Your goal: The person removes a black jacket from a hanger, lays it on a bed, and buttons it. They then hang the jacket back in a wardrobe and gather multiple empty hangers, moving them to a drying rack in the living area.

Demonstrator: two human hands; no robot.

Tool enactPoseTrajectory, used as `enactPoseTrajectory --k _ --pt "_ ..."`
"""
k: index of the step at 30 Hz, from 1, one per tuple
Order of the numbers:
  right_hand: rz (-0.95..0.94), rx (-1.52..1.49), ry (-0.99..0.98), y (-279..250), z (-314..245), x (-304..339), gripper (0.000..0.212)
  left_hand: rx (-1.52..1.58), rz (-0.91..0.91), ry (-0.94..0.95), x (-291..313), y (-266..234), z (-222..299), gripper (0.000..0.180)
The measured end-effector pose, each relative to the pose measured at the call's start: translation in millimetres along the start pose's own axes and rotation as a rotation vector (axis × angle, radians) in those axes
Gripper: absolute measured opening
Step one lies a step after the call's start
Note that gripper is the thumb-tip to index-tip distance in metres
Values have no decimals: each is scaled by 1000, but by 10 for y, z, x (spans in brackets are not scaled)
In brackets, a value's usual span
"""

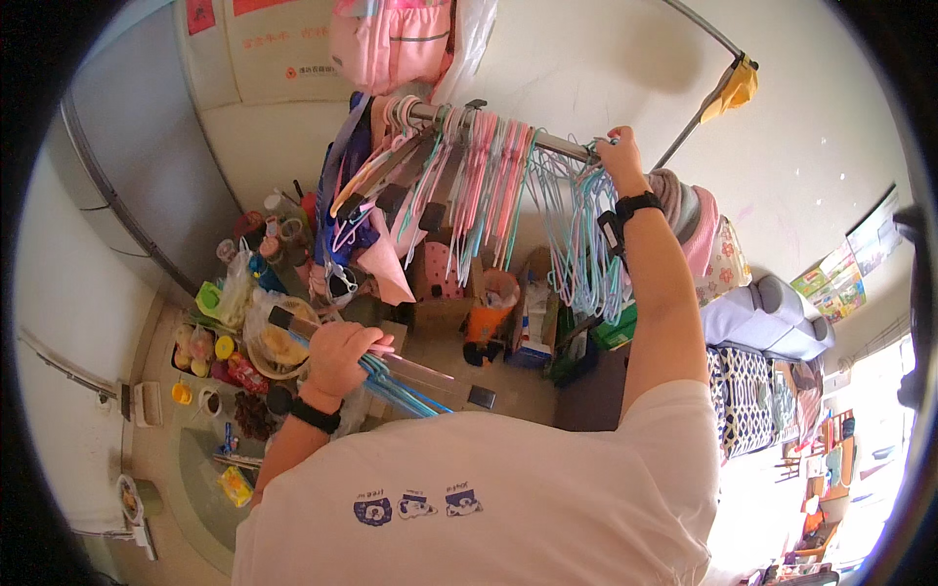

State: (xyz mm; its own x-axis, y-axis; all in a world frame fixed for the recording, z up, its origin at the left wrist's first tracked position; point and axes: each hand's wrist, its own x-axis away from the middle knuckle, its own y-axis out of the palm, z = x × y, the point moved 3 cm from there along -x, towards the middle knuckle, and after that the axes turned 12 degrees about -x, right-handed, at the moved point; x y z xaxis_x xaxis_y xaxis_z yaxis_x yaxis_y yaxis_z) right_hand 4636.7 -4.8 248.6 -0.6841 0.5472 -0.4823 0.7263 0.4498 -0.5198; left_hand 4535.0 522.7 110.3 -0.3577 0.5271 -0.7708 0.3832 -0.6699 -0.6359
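My left hand (340,359) is closed around a bundle of clothes hangers (405,393), mostly blue with some pink, held low in front of my chest. Up at the right end of a metal clothes rail (562,146), my right hand (623,161) has its fingers pinched at the hooks of the light blue hangers (591,244). Exactly how many hooks it grips is hidden. Further left along the rail hang many pink and white hangers (493,176), packed closely. A few broader hangers with dark ends hang among them.
A pink bag (394,44) hangs above the rail's left end. Beneath the rail stand an orange bin (489,311) and boxes. Food, bags and a basket (278,337) crowd the floor at left. Folded cloths (696,225) hang at right, with a grey sofa (767,317) beyond.
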Motion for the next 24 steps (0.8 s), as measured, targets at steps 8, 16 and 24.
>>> enactPoseTrajectory --k 8,16,24 --pt "-36 160 36 48 -119 101 43 -2 14 -9 40 -18 35 21" --pt "53 -20 -152 59 -51 70 40 2 -25 -24 87 38 -25 21" --pt "-108 398 87 214 -103 110 47 19 -2 -99 207 -16 -64 20"
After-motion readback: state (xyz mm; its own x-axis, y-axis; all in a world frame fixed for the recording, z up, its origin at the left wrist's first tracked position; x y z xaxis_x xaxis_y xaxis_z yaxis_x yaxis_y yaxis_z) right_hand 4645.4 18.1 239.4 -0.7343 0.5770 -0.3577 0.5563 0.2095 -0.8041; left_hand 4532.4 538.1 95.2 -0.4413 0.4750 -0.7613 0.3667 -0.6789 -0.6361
